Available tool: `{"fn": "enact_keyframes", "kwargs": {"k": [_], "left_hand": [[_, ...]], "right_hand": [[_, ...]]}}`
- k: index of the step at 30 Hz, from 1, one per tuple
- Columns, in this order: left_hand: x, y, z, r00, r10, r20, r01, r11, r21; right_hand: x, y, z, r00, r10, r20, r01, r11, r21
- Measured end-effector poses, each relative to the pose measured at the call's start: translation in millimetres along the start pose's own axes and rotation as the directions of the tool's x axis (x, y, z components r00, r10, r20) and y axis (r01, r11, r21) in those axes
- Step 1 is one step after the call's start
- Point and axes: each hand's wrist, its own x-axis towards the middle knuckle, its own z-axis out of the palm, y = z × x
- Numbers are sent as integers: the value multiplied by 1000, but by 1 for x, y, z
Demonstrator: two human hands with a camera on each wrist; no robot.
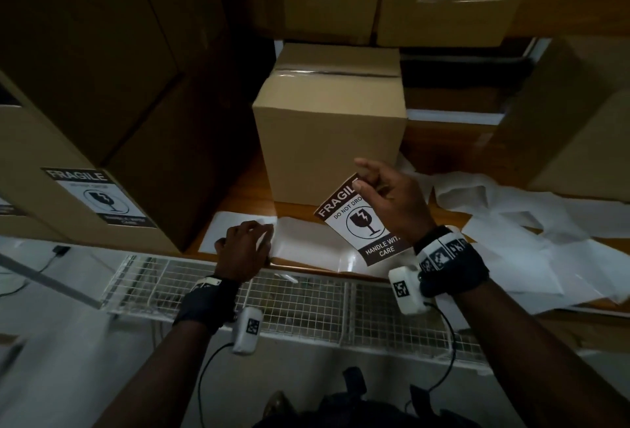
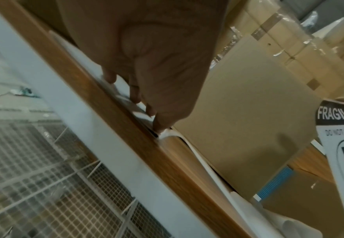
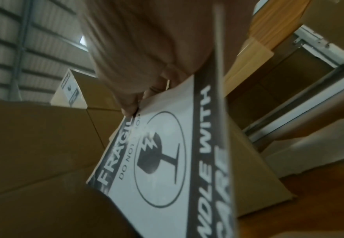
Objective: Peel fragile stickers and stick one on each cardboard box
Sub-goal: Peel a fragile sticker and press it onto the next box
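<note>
From the head view, the right hand (image 1: 392, 195) pinches a peeled sticker (image 1: 358, 223) by its top corner, near the plain box (image 1: 330, 141); hanging free, it could curl and stick to itself. The left wrist view shows the left hand (image 2: 146, 67) pressing curled fingertips onto white backing paper (image 2: 126, 95) at the wooden desk (image 2: 126, 128) edge. The right wrist view shows stacked boxes under a ribbed warehouse wall (image 3: 14, 48).

Sticker (image 1: 358, 219) before box (image 1: 330, 141) on table (image 1: 238, 195)
</note>
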Motion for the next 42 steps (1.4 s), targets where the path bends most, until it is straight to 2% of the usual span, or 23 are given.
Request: {"fn": "enact_keyframes", "kwargs": {"k": [4, 6, 8, 10, 11, 13, 15, 20, 23, 29, 32, 34, 37, 39, 42], "left_hand": [[1, 10, -9, 1000, -23, 10, 22, 998, 63], [1, 16, -17, 1000, 15, -15, -14, 1000, 21], [-3, 35, -33, 989, 108, -103, -124, 979, -162], [-9, 66, -52, 962, 200, -188, -263, 867, -424], [-11, 83, -60, 954, 217, -205, -293, 807, -512], [-7, 109, -70, 959, 200, -201, -282, 749, -599], [2, 125, -74, 962, 177, -209, -271, 724, -634], [24, 139, -80, 932, 156, -327, -346, 657, -670], [31, 146, -89, 922, 171, -347, -372, 634, -678], [42, 157, -102, 864, 194, -465, -462, 674, -577], [51, 159, -102, 811, 195, -551, -468, 782, -412], [54, 162, -103, 774, 159, -612, -409, 864, -293], [57, 166, -105, 727, 128, -674, -381, 892, -242], [61, 168, -109, 731, 139, -668, -381, 895, -231], [68, 168, -113, 776, 147, -613, -372, 892, -256]], "right_hand": [[-7, 3, -9, 994, 103, -45, -98, 990, 98], [-10, 9, -12, 988, 142, -68, -129, 978, 167], [-11, 13, -14, 984, 162, -75, -142, 965, 221], [-10, 14, -15, 980, 179, -89, -151, 955, 257], [-9, 14, -15, 977, 186, -101, -153, 950, 274], [-7, 14, -16, 972, 195, -128, -151, 944, 294], [-4, 14, -17, 971, 192, -144, -144, 945, 292], [4, 9, -22, 963, 170, -210, -106, 952, 286], [8, 6, -27, 962, 145, -230, -83, 962, 262], [23, -1, -30, 933, 114, -342, -64, 986, 153], [29, 0, -28, 908, 110, -404, -76, 992, 100], [33, 1, -26, 882, 97, -461, -84, 995, 48], [41, 5, -22, 843, 43, -536, -99, 992, -76], [48, 5, -20, 833, 60, -551, -119, 990, -72], [54, 3, -19, 833, 80, -548, -124, 991, -44]]}}
